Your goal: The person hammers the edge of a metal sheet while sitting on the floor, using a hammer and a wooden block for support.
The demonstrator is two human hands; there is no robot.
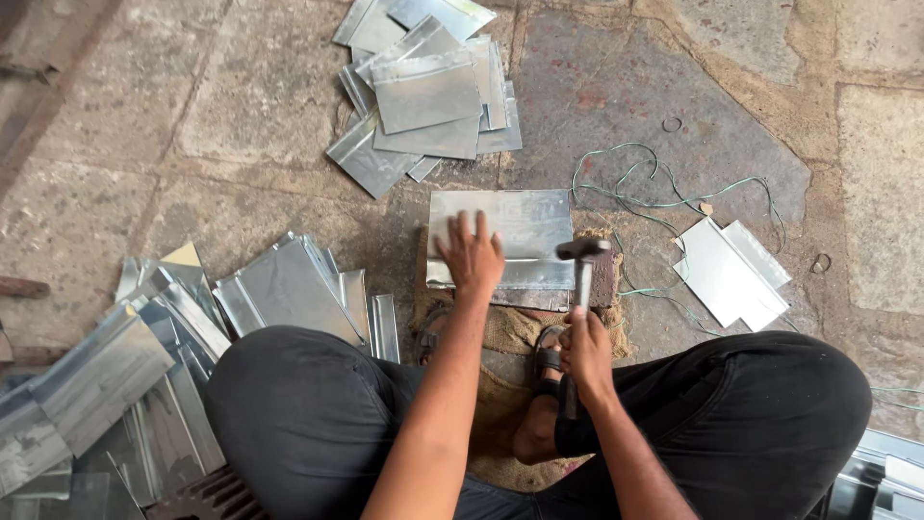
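The rectangular galvanised metal sheet (515, 231) lay flat on a block over burlap sacking, its near edge folded into a lip. The steel-headed hammer (583, 262) stood roughly upright, its head just above the sheet's near right corner, handle pointing downward.

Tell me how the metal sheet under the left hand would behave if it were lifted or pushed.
The sheet looks thin and flat, so it is probably light and may flex a little. Its shiny surface suggests it would slide easily on the burlap unless pinned, as the left hand presses it now. Being flat, it should not roll; its edges are likely sharp.
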